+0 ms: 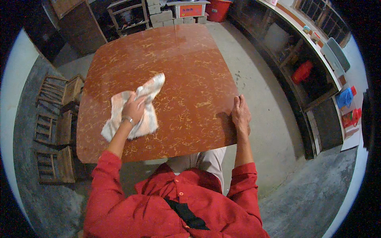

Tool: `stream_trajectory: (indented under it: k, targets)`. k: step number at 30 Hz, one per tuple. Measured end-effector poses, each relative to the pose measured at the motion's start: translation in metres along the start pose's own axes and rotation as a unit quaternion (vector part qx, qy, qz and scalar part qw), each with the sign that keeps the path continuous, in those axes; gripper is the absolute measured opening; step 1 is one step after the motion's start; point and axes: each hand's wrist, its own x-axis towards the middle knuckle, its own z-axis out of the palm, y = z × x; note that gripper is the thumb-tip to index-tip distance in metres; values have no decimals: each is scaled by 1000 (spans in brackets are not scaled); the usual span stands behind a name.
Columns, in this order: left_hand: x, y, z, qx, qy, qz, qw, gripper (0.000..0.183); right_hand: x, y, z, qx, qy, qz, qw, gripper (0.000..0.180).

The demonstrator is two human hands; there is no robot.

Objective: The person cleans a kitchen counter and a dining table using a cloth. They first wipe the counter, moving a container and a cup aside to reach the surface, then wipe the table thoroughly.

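A white and pale-orange cloth (148, 119) lies crumpled on the left part of a reddish-brown, marble-patterned table (190, 89). On top of it rests my left hand (134, 108), pressing the cloth against the tabletop, a fold bunched by the fingers. One end of the cloth reaches up and to the right past my fingertips. At the table's right edge is my right hand (241, 114), gripping the rim with the thumb uppermost; the undersides of its fingers are hidden.
Wooden chairs (70, 89) line the left side. Along the right runs a long cabinet (315, 74) with containers on its top. A red bucket (218, 11), concrete blocks (162, 17) and a wooden rack (129, 15) stand beyond the table. Concrete floor (268, 119) separates table and cabinet.
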Motion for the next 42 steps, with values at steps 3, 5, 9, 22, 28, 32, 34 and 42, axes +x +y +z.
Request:
stream_trajectory:
  k: [3,5,9,22,28,32,34,42]
  targets:
    - [55,27,41,14,8,49,999,34,0,-12,-6,5,-33,8,999,66]
    - [72,72,57,74,7,120,990,32,-1,-15,-7,18,-28,11,999,66]
    - [47,152,60,-35,-117,156,980,40,-6,-10,-14,89,8,-2,996,60]
    - [29,-47,-17,-94,116,9,989,39,-73,-190,47,-23,-75,-188,979,82]
    - [30,-115,-5,16,66,-99,993,53,-133,-185,82,-8,-39,-423,905,54]
    - [29,-125,-9,90,-7,-138,986,61,-128,-110,51,136,-78,-388,908,35]
    - [25,-117,-12,100,-22,-140,985,61,-110,-88,10,99,-32,-376,921,40]
    - [25,-93,-15,120,-40,-154,980,60,15,-37,28,-11,92,-289,953,52]
